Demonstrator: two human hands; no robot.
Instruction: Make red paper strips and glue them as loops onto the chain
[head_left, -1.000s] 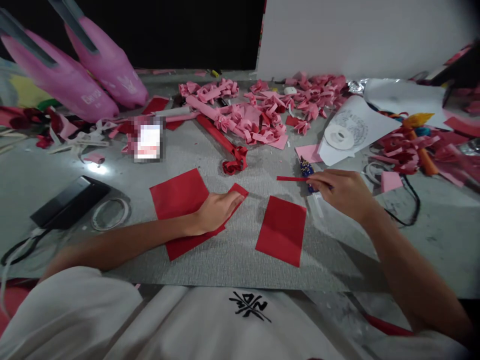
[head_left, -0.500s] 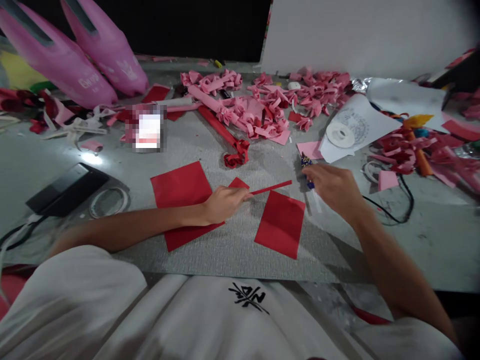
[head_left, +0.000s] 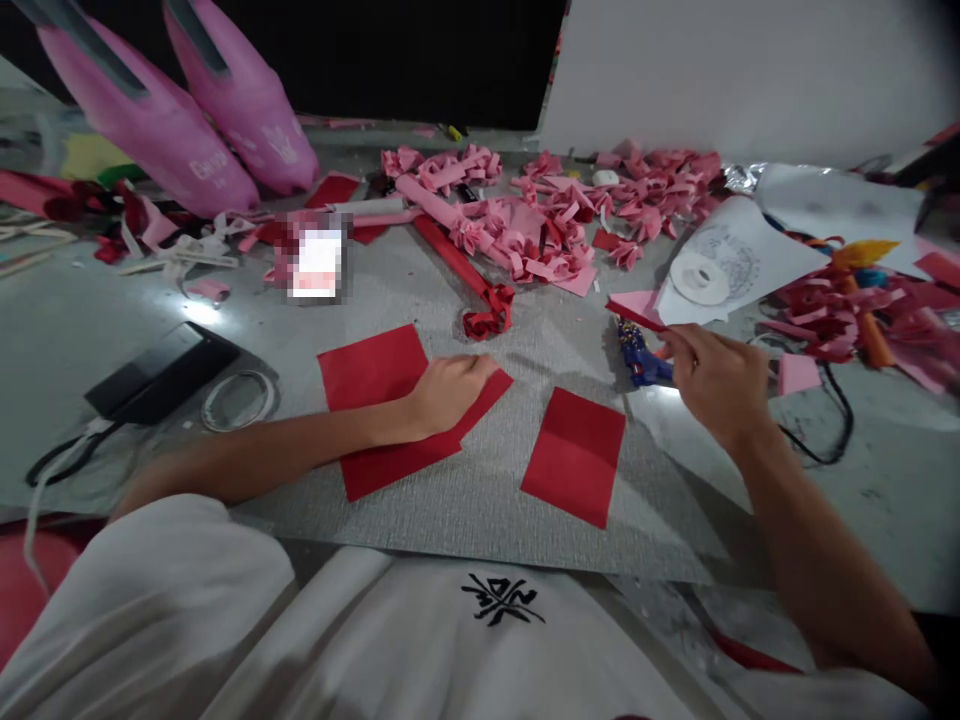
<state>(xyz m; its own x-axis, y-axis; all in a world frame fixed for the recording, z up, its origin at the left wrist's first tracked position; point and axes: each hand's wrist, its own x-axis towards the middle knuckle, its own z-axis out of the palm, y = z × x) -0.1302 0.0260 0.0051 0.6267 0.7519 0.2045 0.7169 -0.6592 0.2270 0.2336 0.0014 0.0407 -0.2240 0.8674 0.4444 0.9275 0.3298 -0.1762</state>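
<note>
The right hand (head_left: 716,385) pinched one strip (head_left: 634,314) beside one blue tool (head_left: 636,358). One sheet (head_left: 574,457) lay between both grips; the left hand (head_left: 450,392), grip indiscernible, partly hid at least two red pieces (head_left: 371,365).

Shirt (head_left: 375,640): one, off-white, loose in cut; long soft folds ran down its front. Marking (head_left: 501,602): one, black, on the chest; its brush-like strokes crossed in an angular, character-like emblem. Left sleeve (head_left: 195,560): short and wide, it matched the shirt. Right sleeve (head_left: 817,694): off-white, it lay partly in view, shadowed. Left hand (head_left: 454,395), right hand (head_left: 716,385): both were bare, as were the forearms (head_left: 300,440).
</note>
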